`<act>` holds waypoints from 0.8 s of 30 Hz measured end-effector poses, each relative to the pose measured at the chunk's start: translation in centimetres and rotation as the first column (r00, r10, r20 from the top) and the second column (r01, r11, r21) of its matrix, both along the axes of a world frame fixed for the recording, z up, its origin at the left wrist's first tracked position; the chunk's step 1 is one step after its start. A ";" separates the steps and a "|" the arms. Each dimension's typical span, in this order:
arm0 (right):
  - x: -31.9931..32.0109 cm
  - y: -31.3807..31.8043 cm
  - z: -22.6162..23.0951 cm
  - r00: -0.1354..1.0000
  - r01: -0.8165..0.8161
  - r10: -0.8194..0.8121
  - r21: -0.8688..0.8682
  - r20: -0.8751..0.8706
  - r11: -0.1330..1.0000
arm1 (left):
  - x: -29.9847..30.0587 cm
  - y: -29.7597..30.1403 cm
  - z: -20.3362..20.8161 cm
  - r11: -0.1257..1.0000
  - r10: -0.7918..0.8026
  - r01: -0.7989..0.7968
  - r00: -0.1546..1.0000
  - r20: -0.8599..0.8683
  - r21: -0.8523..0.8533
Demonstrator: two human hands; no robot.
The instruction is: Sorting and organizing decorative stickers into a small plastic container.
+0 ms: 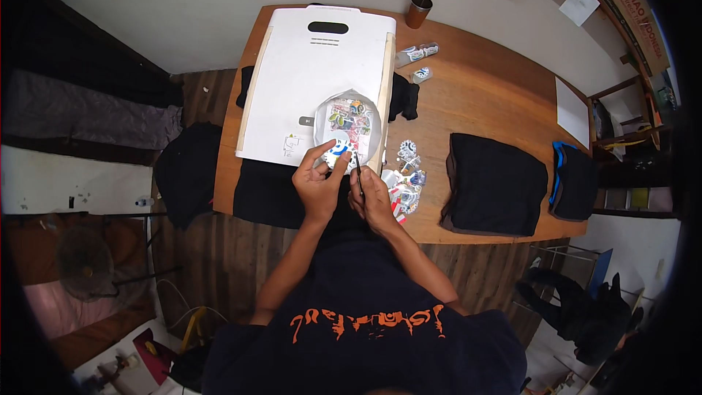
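Between the fingers of my left hand [317, 186] is a small white printed cut-out [339, 145] with a blue design. Close beside it, my right hand [374, 201] grips a slim dark tool [359, 177], possibly scissors; its tip points at the cut-out and its handle is mostly hidden by my fingers. Both hands are over the near rim of a round, whitish see-through container [320, 113], which holds many colourful printed pieces [351, 115]. That container rests on a large white board [292, 88].
Loose printed cut-outs [406, 183] lie right of my hands on the wooden table [482, 88]. Folded black cloth [493, 184] and a smaller black bundle [572, 181] sit farther right. Printed clear rolls [417, 54] and a brown cup [418, 11] stand toward the back.
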State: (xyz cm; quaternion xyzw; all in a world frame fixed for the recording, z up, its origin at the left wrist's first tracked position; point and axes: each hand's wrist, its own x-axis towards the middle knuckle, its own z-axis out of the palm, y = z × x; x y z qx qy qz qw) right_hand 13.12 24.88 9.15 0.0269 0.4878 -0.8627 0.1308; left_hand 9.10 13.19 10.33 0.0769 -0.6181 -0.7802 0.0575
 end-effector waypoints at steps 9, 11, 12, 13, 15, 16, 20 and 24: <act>0.2 0.0 -0.6 1.000 0.008 -0.008 0.013 -0.006 1.000 | 0.2 0.1 0.5 1.000 -0.007 0.008 0.999 -0.035 0.009; 0.2 0.0 -0.8 1.000 0.007 -0.007 0.017 -0.017 1.000 | 0.3 0.1 0.7 1.000 -0.018 0.018 0.999 -0.033 0.013; 0.2 -0.1 -0.9 0.999 0.027 -0.027 -0.010 -0.018 1.000 | 0.3 0.1 0.7 0.999 -0.027 0.028 0.999 -0.031 0.016; 0.2 -0.1 -0.9 0.999 0.047 -0.048 -0.038 -0.018 0.998 | 0.3 0.1 0.5 0.999 -0.027 0.027 0.999 -0.032 0.016; 0.2 0.0 -0.6 0.999 0.049 -0.049 -0.040 -0.013 0.998 | 0.1 0.1 0.1 1.000 -0.021 0.022 0.993 -0.112 0.008; 0.1 0.0 -0.3 0.999 0.051 -0.051 -0.042 -0.007 0.998 | 0.1 0.1 0.1 1.000 -0.022 0.023 0.993 -0.113 0.009; -0.1 0.2 0.3 0.998 0.059 -0.059 -0.037 0.000 0.998 | 0.3 0.2 0.7 0.999 -0.034 0.035 0.996 -0.077 0.018; -0.1 0.2 0.4 0.999 0.044 -0.045 -0.039 -0.006 0.998 | 0.2 0.3 0.8 1.000 -0.008 0.008 0.998 -0.070 0.004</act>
